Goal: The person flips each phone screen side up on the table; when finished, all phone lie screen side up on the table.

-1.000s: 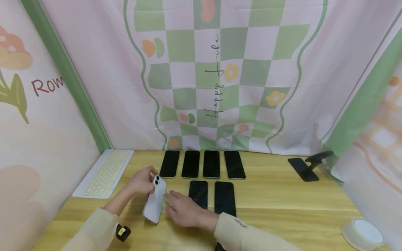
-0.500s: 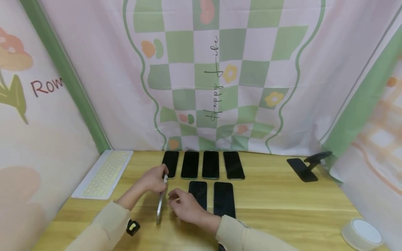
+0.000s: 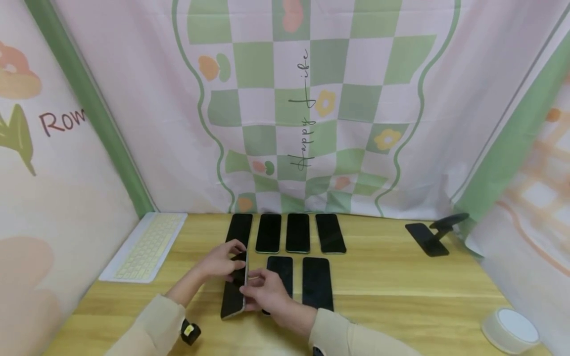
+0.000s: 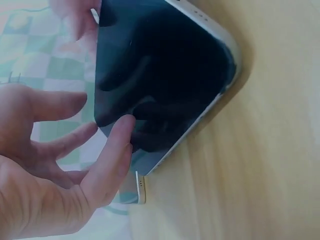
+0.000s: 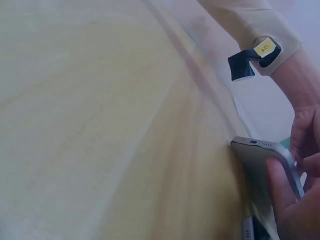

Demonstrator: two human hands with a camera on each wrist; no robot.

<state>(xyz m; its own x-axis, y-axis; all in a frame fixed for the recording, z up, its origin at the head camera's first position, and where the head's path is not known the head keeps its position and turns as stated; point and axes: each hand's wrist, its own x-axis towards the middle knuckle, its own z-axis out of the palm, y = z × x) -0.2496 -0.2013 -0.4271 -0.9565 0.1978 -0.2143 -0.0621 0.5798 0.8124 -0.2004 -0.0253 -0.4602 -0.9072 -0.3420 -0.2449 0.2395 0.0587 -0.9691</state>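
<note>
Both hands hold one phone just above the wooden surface, at the near left of a group of dark-screened phones. Its screen faces up and toward the left, tilted, with its near end low by the surface and its right edge raised.

The left hand grips the phone's far end, fingers curled over the top edge; in the left wrist view the thumb lies against the dark glass and the other fingers spread behind it. The right hand holds the phone's right edge, fingers curled round the pale metal frame; the right wrist view shows a fingertip pressed on the frame near the bottom port.

Just right of the held phone, two phones lie flat, screens up: one partly under the right hand, the other beside it. Farther back, a row of four phones lies side by side, close to the checked cloth backdrop.

A pale keyboard lies at the far left of the surface, well apart from the hands. A black phone stand sits at the far right, and a roll of clear tape at the near right corner. Both sleeves are beige, and a small black device with a yellow tag hangs at the left wrist.
</note>
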